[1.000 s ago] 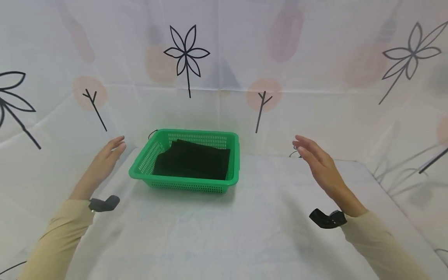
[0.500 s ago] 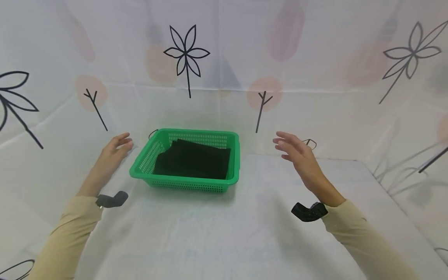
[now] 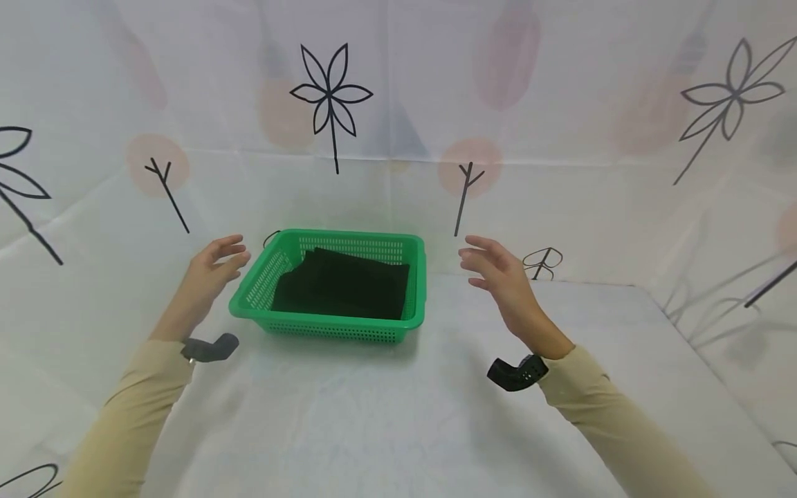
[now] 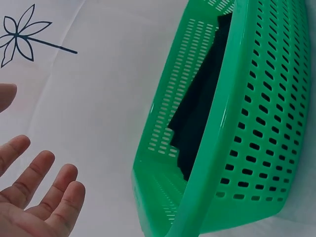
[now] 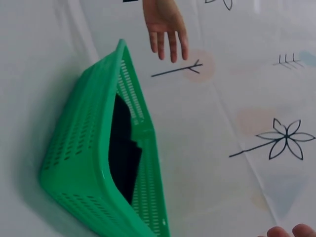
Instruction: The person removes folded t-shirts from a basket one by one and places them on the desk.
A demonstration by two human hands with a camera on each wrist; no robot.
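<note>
Green basket (image 3: 330, 287) with black cloth (image 3: 342, 283) inside sits mid-table (image 3: 398, 415), long axis left to right between both hands. Left hand (image 3: 208, 273), its grip loose and empty, hovers just beside the left rim; right hand (image 3: 498, 277), equally empty, is farther away.

left hand (image 3: 208, 273): raised, fingers relaxed | right hand (image 3: 501, 280): raised, fingers relaxed

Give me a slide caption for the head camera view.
Two open hands, left hand and right hand, flank a green basket holding folded black cloth on a white-covered table.
</note>
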